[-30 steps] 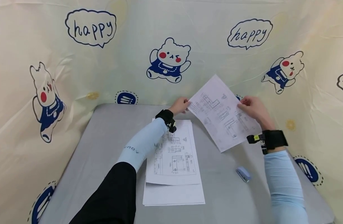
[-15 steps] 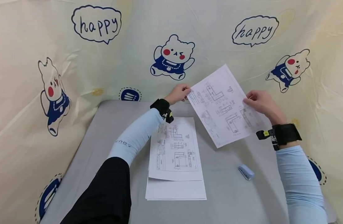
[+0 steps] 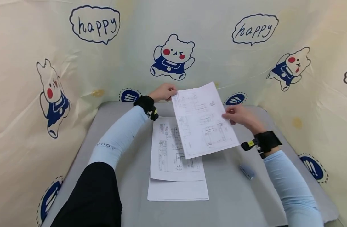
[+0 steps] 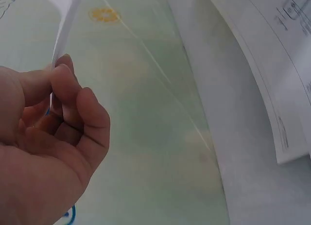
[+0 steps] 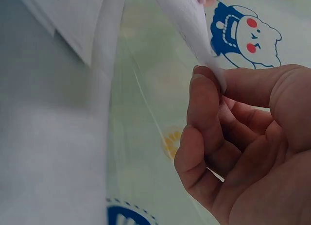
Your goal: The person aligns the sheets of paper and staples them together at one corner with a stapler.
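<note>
A sheet of paper (image 3: 204, 123) printed with technical line drawings is held up between both hands, slightly tilted. My left hand (image 3: 163, 92) pinches its upper left corner; in the left wrist view the thumb and curled fingers (image 4: 65, 89) grip the paper's edge. At the sheet's right edge, my right hand (image 3: 241, 117) pinches it between thumb and fingertips, also seen in the right wrist view, where the fingers (image 5: 201, 101) close on the edge. Below lies a stack of papers (image 3: 177, 189), with a similar drawing on top. The raised sheet overlaps the stack's upper right part in the head view.
A small blue stapler (image 3: 247, 172) lies on the grey table (image 3: 128, 189), right of the stack and below my right wrist. A curtain (image 3: 207, 53) with bear prints hangs behind the table and along both sides.
Both hands have moved left with the sheet, after rising slightly. The sheet has turned from a steep slant to nearly upright and now overlaps the stack. The stapler stays on the table.
</note>
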{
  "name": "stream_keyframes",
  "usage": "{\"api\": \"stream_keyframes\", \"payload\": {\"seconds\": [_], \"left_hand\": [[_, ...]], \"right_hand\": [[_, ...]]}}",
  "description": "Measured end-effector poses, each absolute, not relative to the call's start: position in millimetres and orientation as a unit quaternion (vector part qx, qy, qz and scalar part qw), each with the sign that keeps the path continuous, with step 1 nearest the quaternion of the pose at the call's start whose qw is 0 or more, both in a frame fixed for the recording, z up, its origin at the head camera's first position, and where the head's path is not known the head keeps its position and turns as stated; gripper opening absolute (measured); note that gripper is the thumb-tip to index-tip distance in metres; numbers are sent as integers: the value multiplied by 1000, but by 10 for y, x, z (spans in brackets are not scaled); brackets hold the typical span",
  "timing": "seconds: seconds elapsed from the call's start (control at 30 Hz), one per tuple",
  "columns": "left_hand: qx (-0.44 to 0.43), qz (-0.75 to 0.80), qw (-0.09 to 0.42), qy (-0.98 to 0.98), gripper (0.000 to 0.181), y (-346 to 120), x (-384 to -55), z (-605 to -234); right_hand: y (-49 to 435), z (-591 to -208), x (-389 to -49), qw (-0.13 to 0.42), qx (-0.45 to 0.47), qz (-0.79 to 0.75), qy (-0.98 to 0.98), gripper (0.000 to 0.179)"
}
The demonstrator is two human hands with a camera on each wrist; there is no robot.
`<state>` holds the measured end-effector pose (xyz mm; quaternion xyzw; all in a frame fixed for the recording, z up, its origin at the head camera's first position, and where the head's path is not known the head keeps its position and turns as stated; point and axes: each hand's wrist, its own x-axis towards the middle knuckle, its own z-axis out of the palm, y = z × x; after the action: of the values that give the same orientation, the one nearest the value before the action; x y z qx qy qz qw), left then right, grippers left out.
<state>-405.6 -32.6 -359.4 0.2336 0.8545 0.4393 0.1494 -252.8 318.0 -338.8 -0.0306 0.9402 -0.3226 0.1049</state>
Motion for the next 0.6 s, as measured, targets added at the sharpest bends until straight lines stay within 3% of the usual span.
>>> {"api": "stream_keyframes", "payload": {"seconds": [0.6], "left_hand": [[164,350,189,903,20,-953,-3782,-4199]], "right_hand": [[2338,-4299,-2201,157,-22,-336,928,19]]}}
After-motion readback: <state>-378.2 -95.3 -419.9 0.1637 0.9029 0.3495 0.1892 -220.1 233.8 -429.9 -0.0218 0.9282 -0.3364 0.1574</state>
